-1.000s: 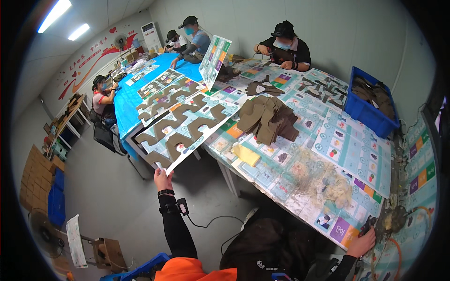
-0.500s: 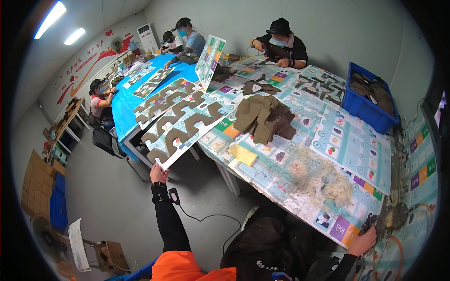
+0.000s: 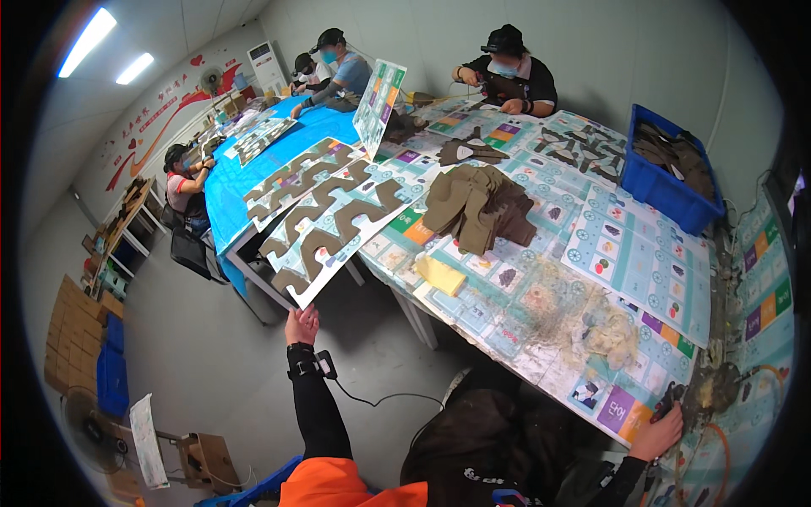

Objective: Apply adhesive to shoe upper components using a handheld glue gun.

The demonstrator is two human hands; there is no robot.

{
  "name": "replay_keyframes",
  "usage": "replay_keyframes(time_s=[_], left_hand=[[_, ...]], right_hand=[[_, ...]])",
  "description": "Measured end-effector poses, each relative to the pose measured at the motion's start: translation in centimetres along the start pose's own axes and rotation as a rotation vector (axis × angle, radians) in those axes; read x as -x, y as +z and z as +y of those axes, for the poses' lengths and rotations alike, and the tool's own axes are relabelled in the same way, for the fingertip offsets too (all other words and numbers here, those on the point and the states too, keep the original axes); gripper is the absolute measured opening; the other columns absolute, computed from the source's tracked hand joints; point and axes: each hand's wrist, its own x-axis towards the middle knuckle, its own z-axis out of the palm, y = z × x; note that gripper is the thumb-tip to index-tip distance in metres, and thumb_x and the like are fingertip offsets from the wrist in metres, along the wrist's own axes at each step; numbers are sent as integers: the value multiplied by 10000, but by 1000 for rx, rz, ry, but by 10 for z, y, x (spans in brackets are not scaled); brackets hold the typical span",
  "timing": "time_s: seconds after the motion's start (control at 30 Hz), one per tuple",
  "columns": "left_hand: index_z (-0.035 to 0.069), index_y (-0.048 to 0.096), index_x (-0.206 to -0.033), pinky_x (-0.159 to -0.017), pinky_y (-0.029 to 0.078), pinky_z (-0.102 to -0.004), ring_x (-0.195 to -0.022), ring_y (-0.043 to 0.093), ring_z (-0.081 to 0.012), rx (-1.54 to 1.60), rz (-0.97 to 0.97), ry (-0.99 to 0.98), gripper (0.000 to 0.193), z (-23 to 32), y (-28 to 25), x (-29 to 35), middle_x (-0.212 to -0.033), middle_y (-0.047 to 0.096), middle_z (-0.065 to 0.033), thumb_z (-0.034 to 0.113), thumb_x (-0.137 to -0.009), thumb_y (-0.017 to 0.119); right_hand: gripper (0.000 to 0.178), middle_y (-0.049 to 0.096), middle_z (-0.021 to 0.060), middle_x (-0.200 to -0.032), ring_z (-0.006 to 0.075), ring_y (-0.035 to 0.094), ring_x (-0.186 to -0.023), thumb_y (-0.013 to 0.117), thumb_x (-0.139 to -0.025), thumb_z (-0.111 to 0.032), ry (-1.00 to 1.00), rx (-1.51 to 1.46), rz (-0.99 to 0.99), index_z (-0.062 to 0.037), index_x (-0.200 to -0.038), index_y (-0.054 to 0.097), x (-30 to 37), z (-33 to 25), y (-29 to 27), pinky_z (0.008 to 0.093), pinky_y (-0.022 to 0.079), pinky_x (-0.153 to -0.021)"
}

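Observation:
My left hand (image 3: 302, 325) is stretched forward with curled fingers at the near corner of a printed board (image 3: 302, 296). The board juts past the table edge. Brown zigzag pieces (image 3: 321, 249) lie on it in rows. My right hand (image 3: 657, 435) is closed around a small black tool (image 3: 670, 400) at the table's right front corner; its exact kind is unclear. A pile of brown fabric pieces (image 3: 477, 207) sits mid-table, with a folded yellow cloth (image 3: 439, 276) nearer me.
A blue bin (image 3: 676, 198) of brown pieces stands at the far right. Another printed board (image 3: 380, 106) stands upright at the far left. A co-worker (image 3: 507, 76) works across the table; several others sit at the blue-covered table (image 3: 325, 135). Dried residue (image 3: 583, 325) coats the near tabletop.
My left hand has shifted slightly right and down along the board's corner, and its thumb no longer lies on top. My right hand stays with the black tool. The view has shifted slightly.

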Motion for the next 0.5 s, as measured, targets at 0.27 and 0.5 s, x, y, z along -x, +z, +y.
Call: replay_keyframes(time_s=[0.27,0.5], left_hand=[[40,474,-1314,-755,500,-322,-999,627,-242,-7,-4,71,417,-3,9,7,-1200,628,-96,316,-1002,469],[-4,392,-1407,-673,546,-265,-878,692,-248,-98,-97,300,478,15,33,6,-1144,637,-150,6,-931,435]], right_hand=[[516,565,129,-1203,320,501,-1168,654,-770,-20,12,-1,-24,-28,-1261,494,0,1,-1,426,385,-992],[484,572,142,-1199,334,510,-1152,637,-791,-61,-19,1,5,-24,-1254,500,-1,3,1,430,391,-973]])
